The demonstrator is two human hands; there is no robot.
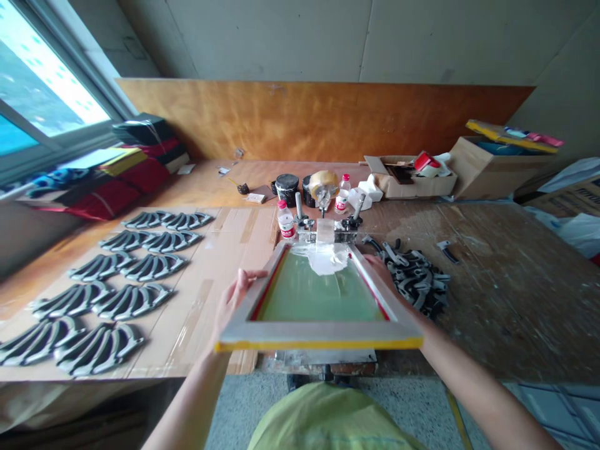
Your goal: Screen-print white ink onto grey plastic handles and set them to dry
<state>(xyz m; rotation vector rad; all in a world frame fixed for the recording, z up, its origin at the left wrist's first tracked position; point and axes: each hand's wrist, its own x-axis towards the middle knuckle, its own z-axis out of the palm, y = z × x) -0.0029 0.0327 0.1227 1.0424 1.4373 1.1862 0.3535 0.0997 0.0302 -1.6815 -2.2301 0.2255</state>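
A screen printing frame point(319, 331) with a grey metal rim and greenish mesh is tilted up in front of me. White ink point(328, 261) lies on the mesh near its far end, by the hinge clamp point(347, 235). My left hand point(233, 294) is closed on the left rail. On the opposite rail, my right hand point(380, 273) holds the frame, its fingers partly hidden behind the metal. A printing base point(328, 357) shows below the near edge. Right of the frame lies a heap of black and grey curved handles point(417, 275).
Fanned rows of similar handles point(152, 265) lie on cardboard point(206, 300) at left. Behind the clamp are red-capped bottles point(285, 220), black tubs point(287, 187) and an open carton point(422, 181). One loose handle point(449, 251) lies right of the heap.
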